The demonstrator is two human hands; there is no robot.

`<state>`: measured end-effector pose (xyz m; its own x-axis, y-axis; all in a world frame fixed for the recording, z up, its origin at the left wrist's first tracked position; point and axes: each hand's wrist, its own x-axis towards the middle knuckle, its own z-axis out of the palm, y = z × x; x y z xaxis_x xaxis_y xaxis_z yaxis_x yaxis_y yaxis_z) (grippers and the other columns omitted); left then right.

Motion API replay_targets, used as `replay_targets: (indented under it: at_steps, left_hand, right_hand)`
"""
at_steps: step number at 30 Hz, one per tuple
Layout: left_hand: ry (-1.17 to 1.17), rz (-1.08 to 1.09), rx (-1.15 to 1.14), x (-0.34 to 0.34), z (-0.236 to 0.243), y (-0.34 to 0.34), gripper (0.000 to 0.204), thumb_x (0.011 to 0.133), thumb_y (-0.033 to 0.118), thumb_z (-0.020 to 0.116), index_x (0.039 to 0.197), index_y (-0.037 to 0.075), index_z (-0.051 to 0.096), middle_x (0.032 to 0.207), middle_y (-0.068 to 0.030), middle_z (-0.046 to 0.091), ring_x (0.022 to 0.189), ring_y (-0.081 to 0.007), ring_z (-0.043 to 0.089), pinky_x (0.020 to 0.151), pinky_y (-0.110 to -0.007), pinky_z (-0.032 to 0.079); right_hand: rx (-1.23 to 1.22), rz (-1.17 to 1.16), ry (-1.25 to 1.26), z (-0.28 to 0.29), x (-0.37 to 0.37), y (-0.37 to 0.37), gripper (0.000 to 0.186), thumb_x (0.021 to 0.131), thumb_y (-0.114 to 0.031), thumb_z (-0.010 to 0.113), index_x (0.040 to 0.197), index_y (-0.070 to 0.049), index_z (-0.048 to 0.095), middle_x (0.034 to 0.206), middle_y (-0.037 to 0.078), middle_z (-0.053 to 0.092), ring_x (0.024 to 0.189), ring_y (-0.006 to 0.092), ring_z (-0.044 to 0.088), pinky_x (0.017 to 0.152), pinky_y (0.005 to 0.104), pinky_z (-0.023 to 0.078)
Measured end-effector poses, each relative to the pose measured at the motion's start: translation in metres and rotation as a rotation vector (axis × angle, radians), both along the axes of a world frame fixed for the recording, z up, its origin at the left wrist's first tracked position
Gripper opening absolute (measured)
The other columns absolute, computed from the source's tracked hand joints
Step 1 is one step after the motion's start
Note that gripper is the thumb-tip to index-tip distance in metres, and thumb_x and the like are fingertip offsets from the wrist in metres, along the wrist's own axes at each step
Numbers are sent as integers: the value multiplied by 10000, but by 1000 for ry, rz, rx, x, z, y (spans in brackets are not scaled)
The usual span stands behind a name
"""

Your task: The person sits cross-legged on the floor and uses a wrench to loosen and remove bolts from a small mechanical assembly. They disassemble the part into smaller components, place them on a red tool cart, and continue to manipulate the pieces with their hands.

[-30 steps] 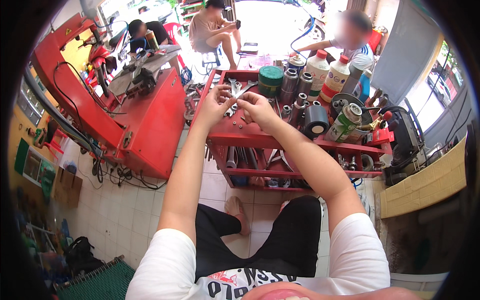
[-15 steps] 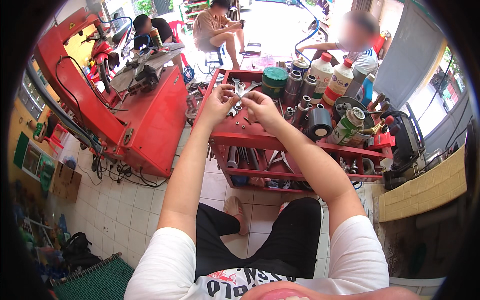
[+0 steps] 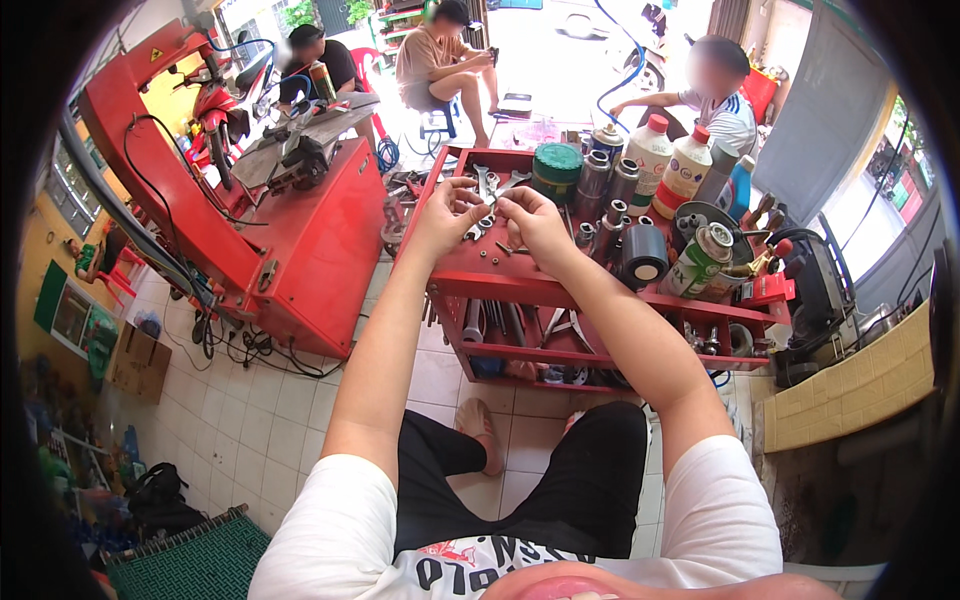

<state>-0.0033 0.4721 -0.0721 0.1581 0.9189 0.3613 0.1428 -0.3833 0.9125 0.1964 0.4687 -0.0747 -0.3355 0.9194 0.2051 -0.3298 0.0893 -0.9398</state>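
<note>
Over the top tray of the red tool cart, both my hands work close together. My left hand has its thumb and fingers brought together around something too small to make out. Facing it, my right hand is closed in a pinch; what its fingertips hold is also unclear. Several metal wrenches lie on the tray just beyond and partly behind my fingers. Small nuts and a bolt lie on the red surface below my hands.
Right of my hands stand sockets, a green tub, bottles, a spray can and a black cylinder. Left is a red machine with cables on the floor. Other people sit beyond the cart.
The view has shifted slightly, so the cart appears a little lower. My hands stay together over the tray; my right fingers have curled further down and inward.
</note>
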Motion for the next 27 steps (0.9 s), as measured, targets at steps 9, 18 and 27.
replay_targets:
  at_steps: [9,18,27]
  left_hand:
    - [-12,11,71,2,-5,4,606,870,331,822,1304,17,539,1039,-74,659,867,-119,615,718,-269,520]
    - [31,38,85,2,0,0,333,913,122,757,1206,25,631,1044,-65,676,945,-137,639,828,-287,518]
    - [24,32,52,1,-4,0,396,897,206,793,1218,37,633,1053,-60,681,890,-140,655,735,-282,527]
  right_hand:
    - [-3,-24,6,-4,3,5,160,979,-161,673,1017,-13,625,828,49,670,472,64,511,410,259,387]
    - [0,71,29,0,-1,-3,171,999,-171,657,1057,-16,615,800,22,618,484,65,478,456,252,424]
    - [-2,56,-15,-4,0,2,186,980,-170,670,1061,-9,624,800,45,664,445,86,513,396,260,384]
